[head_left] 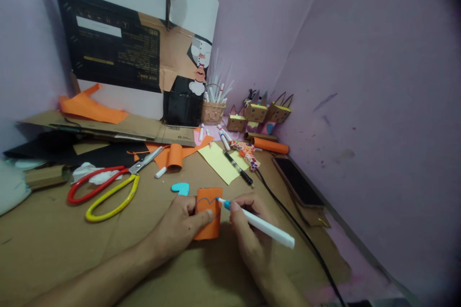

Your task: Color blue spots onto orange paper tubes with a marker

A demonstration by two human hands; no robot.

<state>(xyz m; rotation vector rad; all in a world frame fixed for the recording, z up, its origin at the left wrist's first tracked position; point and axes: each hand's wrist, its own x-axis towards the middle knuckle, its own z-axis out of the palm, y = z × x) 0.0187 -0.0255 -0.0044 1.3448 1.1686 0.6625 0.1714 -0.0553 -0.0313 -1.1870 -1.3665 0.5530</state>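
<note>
My left hand (180, 225) is closed on an orange paper-covered tube (208, 223), with its thumb pressed against the front. A dark, heart-like curved line shows on the upper part of the orange surface. Between the fingers of my right hand (248, 230) is a white marker (268, 229) with a blue collar, its tip touching the tube near the upper right of that line. Just behind my left hand lies a light-blue paper cutout (180, 188), partly hidden by the fingers. A small white marker cap (161, 172) rests farther back.
Scissors (133, 172) with red and yellow handles lie at left. Behind are orange scraps, yellow paper (219, 162), a black pen (238, 169) and a patterned glue gun (248, 156). Its black cable (291, 220) runs down the right, beside a phone (298, 181). Cardboard animal figures (256, 113) stand at the back.
</note>
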